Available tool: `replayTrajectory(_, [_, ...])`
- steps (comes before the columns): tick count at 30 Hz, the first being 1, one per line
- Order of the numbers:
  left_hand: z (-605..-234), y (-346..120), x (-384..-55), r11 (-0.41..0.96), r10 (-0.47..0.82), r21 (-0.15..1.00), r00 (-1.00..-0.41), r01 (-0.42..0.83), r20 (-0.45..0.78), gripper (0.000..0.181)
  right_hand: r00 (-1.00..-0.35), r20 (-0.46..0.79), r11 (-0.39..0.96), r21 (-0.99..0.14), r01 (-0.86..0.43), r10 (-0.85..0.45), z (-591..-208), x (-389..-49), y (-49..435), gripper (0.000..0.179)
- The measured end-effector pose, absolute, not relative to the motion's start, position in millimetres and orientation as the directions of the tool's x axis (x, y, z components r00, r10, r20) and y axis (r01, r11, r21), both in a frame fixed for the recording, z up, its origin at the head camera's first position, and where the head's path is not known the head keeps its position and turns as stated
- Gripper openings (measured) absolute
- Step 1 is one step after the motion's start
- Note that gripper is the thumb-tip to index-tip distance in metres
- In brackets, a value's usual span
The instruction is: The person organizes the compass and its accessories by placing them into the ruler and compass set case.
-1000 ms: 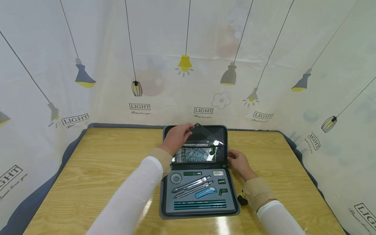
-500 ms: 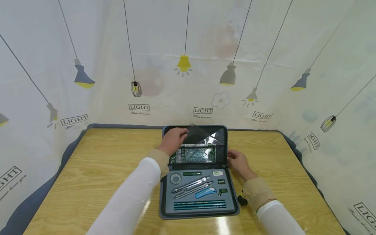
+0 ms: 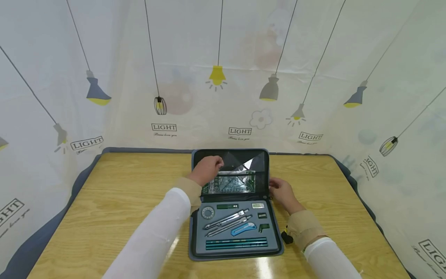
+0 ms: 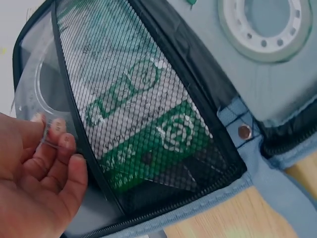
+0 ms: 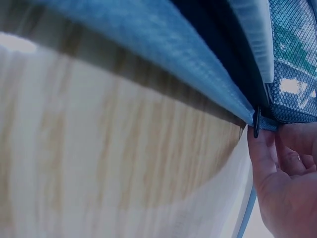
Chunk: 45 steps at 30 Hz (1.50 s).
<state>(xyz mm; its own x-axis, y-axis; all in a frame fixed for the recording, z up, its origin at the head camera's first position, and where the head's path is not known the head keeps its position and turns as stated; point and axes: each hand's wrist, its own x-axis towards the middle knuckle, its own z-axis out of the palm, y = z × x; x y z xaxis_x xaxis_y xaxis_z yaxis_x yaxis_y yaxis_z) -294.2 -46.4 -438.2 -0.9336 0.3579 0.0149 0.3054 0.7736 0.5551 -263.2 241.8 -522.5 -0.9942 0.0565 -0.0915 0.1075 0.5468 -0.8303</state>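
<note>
A blue-grey zip case (image 3: 191, 244) lies open on the table, its lid raised at the back. My left hand (image 3: 208, 169) is at the lid's upper left and pinches the edge of a clear plastic set square (image 4: 30, 91) between thumb and fingers. The set square lies over the lid's dark lining, just above the mesh pocket (image 4: 133, 94). In that pocket sits a green-printed packet (image 4: 171, 131). At the lid's right side my right hand (image 3: 283, 193) pinches the case edge near the hinge; in the right wrist view its fingers (image 5: 262, 153) are beside the zip pull (image 5: 257, 122).
The case's grey tray holds two silver compasses (image 3: 226, 224), a blue utility knife (image 3: 243, 229), several dark green pencils (image 3: 237, 243), a white ring (image 3: 208, 212), an eraser (image 3: 258, 205) and a small sharpener (image 3: 262, 215). A printed cloth (image 3: 195, 77) hangs behind the table (image 3: 139, 186).
My left hand has moved a little left and down with the set square, whose upper corner has dropped toward the lid. The right hand has stayed on the case edge.
</note>
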Motion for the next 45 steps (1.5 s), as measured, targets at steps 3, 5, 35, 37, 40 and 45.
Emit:
replayTrajectory(3, [-442.6,-42.2,-294.8,0.795,0.35,0.531,-0.937,0.292,-0.009,0.022,-0.994,-0.094,0.548,-0.829,0.111,0.06,-521.6,-263.2,241.1,0.036])
replayTrajectory(5, [-444.5,-39.4,-295.0,0.809,0.34,0.516,-0.94,0.282,-0.02,0.022,-0.993,-0.1,0.548,-0.828,0.118,0.063,-520.6,-263.1,240.4,0.037])
replayTrajectory(35, [-451.6,-34.7,-289.7,0.918,0.141,0.361,-0.986,0.162,0.085,0.016,-0.988,-0.127,0.553,-0.82,0.152,0.084,-517.4,-264.3,235.0,0.038])
replayTrajectory(37, [-454.8,-35.3,-288.3,0.918,0.11,0.372,-0.99,0.134,0.086,0.019,-0.99,-0.117,0.552,-0.822,0.144,0.083,-517.3,-263.6,234.7,0.038])
replayTrajectory(40, [-457.9,-36.6,-285.6,0.912,0.079,0.396,-0.993,0.107,0.086,0.022,-0.993,-0.098,0.563,-0.817,0.121,0.071,-517.3,-262.7,234.8,0.037])
replayTrajectory(45, [-459.4,-40.8,-279.7,0.88,0.078,0.453,-0.984,0.144,0.16,0.018,-0.991,-0.11,0.568,-0.812,0.135,0.078,-517.9,-263.3,236.2,0.038])
